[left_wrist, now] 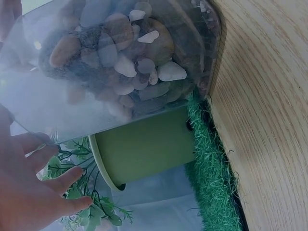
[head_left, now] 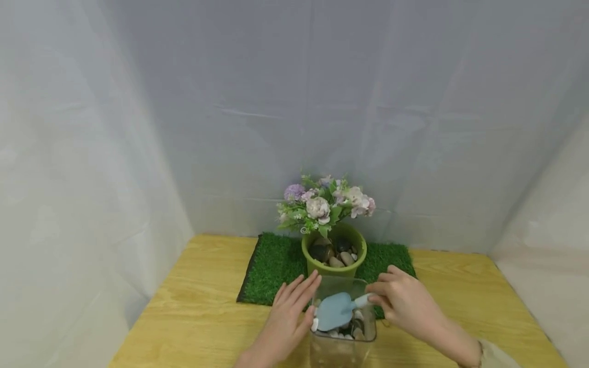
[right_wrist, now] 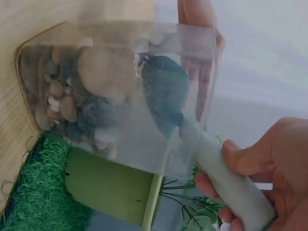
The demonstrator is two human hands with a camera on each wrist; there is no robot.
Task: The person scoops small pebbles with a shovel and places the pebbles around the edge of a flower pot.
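In the head view, a small trowel with a light blue blade and pale handle lies tilted across the mouth of a clear plastic container. My right hand grips its handle, thumb along one side. The right wrist view shows the blade inside the container's upper part, above the stones. My left hand rests at the container's left rim with its fingers extended. Mixed pebbles, white, brown and dark, fill the container's lower part.
Right behind the container stands a green pot holding stones and artificial flowers. It sits on a strip of artificial grass laid over the wooden table. Pale sheeting hangs behind and on both sides.
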